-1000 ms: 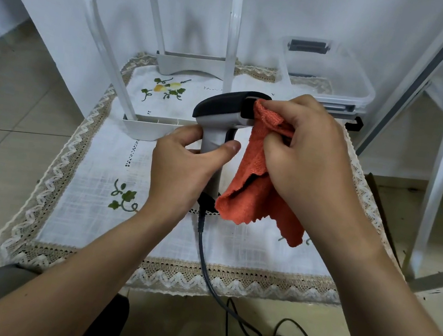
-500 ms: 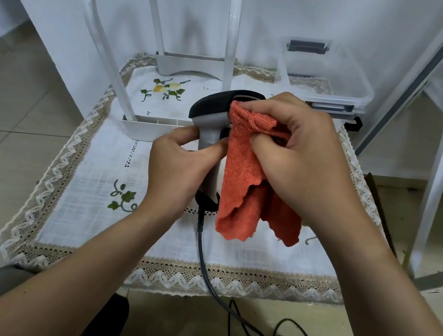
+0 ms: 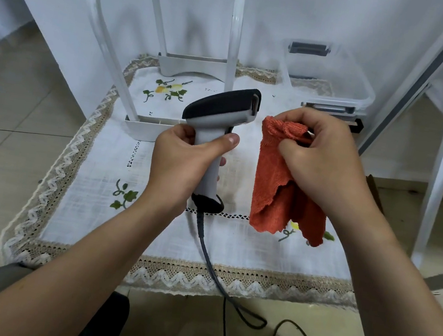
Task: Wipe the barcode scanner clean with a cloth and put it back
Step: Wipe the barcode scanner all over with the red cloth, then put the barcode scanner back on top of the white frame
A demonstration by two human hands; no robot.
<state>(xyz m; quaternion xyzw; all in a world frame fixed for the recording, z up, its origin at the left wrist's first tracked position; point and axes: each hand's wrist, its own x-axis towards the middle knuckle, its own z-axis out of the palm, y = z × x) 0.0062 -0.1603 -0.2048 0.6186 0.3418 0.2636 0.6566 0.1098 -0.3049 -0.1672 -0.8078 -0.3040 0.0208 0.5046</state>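
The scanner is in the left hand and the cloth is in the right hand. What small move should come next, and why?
Probably move the right hand to the left until the cloth meets the head of the scanner. The left hand grips the scanner by its handle with the head free, and the cloth hangs beside it without touching, so nothing is being wiped now.

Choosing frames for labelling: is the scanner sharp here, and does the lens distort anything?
Head view: the scanner and cloth are sharp. The light is soft and even, with only faint shadows on the tablecloth and no glare. The wide lens bows the tablecloth's edges.
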